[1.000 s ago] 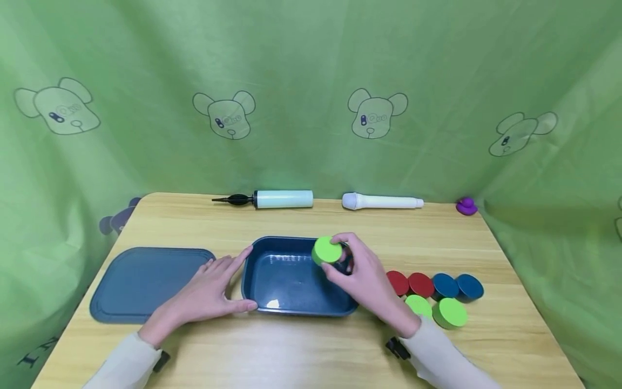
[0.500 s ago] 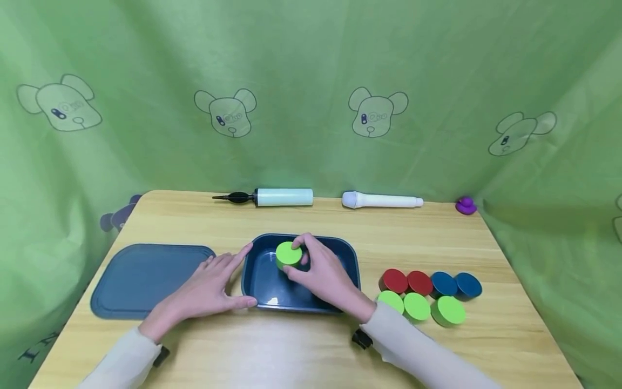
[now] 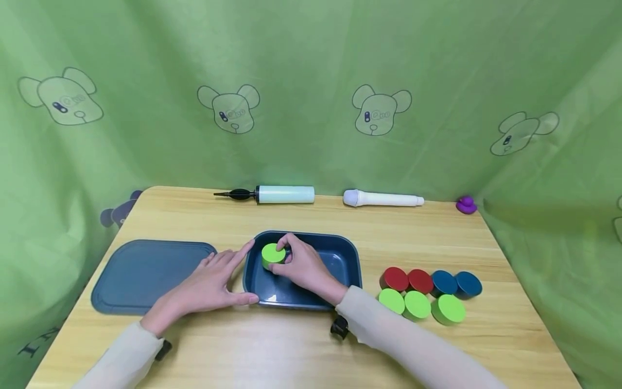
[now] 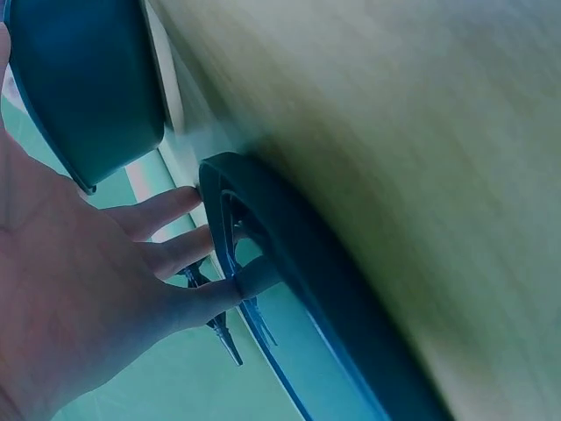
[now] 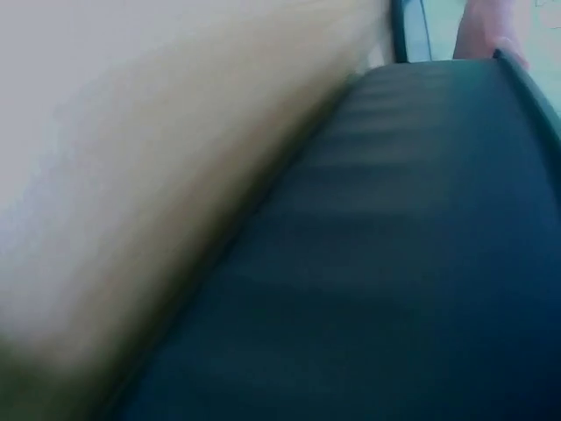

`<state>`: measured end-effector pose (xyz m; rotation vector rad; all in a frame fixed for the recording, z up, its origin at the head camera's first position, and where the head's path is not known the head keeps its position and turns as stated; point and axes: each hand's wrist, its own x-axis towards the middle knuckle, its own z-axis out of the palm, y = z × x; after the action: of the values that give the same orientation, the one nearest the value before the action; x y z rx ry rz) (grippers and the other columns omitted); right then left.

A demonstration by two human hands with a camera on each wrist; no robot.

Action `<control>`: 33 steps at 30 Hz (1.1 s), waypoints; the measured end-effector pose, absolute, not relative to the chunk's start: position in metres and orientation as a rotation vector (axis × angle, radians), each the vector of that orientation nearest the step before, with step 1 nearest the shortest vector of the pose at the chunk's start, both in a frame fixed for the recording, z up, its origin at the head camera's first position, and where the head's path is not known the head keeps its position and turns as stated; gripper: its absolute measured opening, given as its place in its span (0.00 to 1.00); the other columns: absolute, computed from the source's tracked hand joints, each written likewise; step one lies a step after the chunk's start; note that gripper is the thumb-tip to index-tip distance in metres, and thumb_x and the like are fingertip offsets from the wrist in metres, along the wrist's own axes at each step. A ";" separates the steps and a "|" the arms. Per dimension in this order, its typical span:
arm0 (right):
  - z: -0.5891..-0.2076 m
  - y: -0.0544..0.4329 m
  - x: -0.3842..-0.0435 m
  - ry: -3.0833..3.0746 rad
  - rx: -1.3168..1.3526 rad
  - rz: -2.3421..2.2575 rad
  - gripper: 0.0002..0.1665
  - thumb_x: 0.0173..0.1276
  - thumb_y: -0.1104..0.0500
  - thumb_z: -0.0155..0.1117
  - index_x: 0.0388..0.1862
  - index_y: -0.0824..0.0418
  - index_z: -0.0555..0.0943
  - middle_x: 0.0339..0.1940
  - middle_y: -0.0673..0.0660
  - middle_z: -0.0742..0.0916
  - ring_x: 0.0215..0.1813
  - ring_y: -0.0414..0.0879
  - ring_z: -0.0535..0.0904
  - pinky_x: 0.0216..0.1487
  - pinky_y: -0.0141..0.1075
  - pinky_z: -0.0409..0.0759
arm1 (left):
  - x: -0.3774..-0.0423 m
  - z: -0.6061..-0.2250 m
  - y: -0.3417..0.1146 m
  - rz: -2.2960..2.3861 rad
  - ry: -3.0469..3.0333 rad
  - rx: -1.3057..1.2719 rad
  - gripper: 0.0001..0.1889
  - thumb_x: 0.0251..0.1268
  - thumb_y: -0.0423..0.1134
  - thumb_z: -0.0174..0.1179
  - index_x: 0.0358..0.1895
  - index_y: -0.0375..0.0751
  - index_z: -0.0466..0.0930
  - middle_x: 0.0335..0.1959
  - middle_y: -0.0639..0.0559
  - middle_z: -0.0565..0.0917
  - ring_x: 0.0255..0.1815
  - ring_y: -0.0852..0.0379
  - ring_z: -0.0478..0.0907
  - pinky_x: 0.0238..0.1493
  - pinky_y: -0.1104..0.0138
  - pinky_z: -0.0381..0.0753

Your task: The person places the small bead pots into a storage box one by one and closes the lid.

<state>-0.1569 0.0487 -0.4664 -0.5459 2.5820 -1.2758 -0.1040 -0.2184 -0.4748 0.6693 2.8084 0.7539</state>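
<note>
In the head view my right hand [image 3: 307, 270] pinches a light green round block [image 3: 273, 254] between thumb and fingers, inside the left part of a dark blue rectangular container [image 3: 340, 263]. Whether the block touches the container's floor is hard to tell. My left hand [image 3: 206, 289] lies spread at the container's left end, thumb and index finger against its rim. Its other fingers reach over the edge of a flat blue lid [image 3: 150, 275], as the left wrist view also shows. The container's outer wall [image 5: 351, 263] fills much of the right wrist view, where the right hand is hidden.
Right of the container stand two red blocks [image 3: 407, 279], two blue blocks [image 3: 457, 284] and three green blocks [image 3: 417, 306]. Along the back edge lie a hand pump [image 3: 284, 194], a white toy microphone [image 3: 384, 198] and a purple rubber duck [image 3: 466, 205].
My right hand has carried the green block leftward across the container and lowered it near the left end. The left hand has stayed at the container's rim.
</note>
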 end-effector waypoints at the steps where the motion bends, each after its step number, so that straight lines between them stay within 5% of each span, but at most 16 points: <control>1: -0.468 0.048 -0.158 2.581 -0.538 -1.274 0.23 0.68 0.52 0.82 0.53 0.53 0.79 0.34 0.51 0.83 0.31 0.43 0.78 0.32 0.37 0.77 | -0.104 -0.474 -0.218 0.755 2.809 0.674 0.61 0.65 0.80 0.63 0.92 0.64 0.41 0.79 0.35 0.70 0.82 0.32 0.64 0.78 0.25 0.50; 9: -0.467 0.029 -0.154 2.630 -0.474 -1.156 0.20 0.68 0.59 0.82 0.54 0.55 0.81 0.48 0.51 0.83 0.36 0.45 0.77 0.38 0.38 0.77 | -0.106 -0.476 -0.219 0.757 2.805 0.678 0.61 0.65 0.80 0.62 0.92 0.64 0.39 0.79 0.36 0.70 0.82 0.33 0.64 0.78 0.26 0.48; 16: -0.466 0.024 -0.147 2.491 -0.436 -1.281 0.25 0.68 0.63 0.79 0.61 0.59 0.79 0.56 0.57 0.79 0.43 0.42 0.87 0.45 0.38 0.86 | -0.103 -0.475 -0.220 0.748 2.804 0.670 0.61 0.65 0.81 0.62 0.93 0.63 0.39 0.80 0.35 0.69 0.81 0.33 0.64 0.77 0.25 0.50; 33: -0.459 0.041 -0.142 2.488 -0.352 -1.396 0.33 0.71 0.54 0.80 0.69 0.58 0.74 0.64 0.61 0.79 0.45 0.44 0.86 0.43 0.40 0.87 | -0.109 -0.468 -0.219 0.716 2.737 0.667 0.63 0.65 0.80 0.63 0.93 0.61 0.36 0.81 0.33 0.67 0.82 0.32 0.62 0.78 0.26 0.49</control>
<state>-0.1423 0.0408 -0.4594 -0.3517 2.4878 -1.3965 -0.1089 -0.2192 -0.4676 0.6668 2.7371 0.7156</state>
